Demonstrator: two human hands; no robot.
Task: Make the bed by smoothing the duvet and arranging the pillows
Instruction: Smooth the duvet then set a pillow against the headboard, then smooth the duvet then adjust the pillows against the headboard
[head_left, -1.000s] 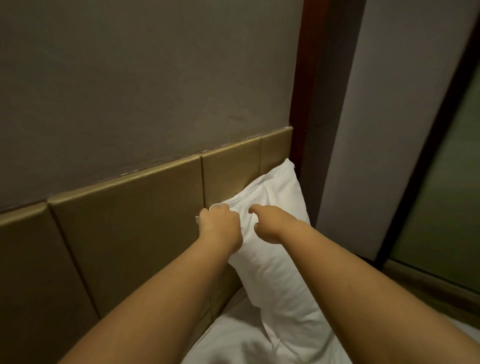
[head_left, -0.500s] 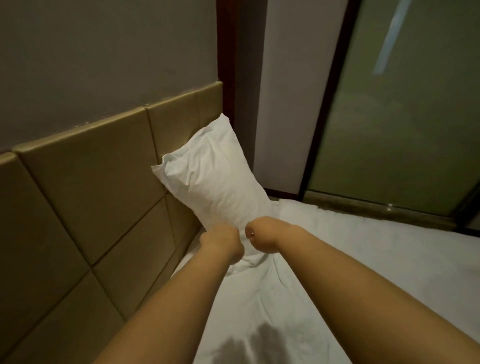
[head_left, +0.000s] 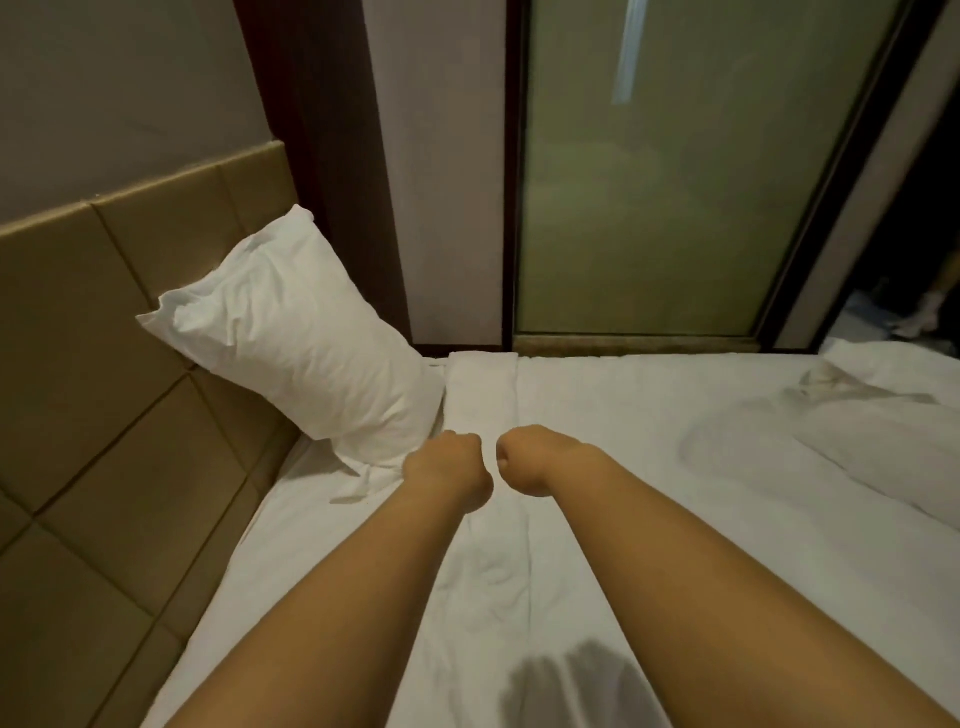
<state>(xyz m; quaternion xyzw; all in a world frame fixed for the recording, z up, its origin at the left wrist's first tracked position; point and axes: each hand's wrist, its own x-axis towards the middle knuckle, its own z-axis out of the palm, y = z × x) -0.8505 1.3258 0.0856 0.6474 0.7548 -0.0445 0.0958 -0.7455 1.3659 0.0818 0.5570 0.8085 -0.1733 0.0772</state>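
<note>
Left hand (head_left: 449, 467) and right hand (head_left: 530, 457) were fisted side by side over the duvet (head_left: 649, 467); grip unclear. Pillow (head_left: 291, 338) leaned just beyond left hand.

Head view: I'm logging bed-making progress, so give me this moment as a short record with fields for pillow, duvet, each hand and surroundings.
pillow: one white pillow, creased, propped tilted against the tan padded headboard in the far corner
duvet: white duvet spread over the bed, wrinkled at right, a dark patch near the bottom edge
left hand: left hand closed in a fist, at the pillow's lower corner; whether it grips fabric cannot be told
right hand: right hand closed in a fist over the duvet, grip unclear
surroundings: frosted glass panel beyond the bed
</note>
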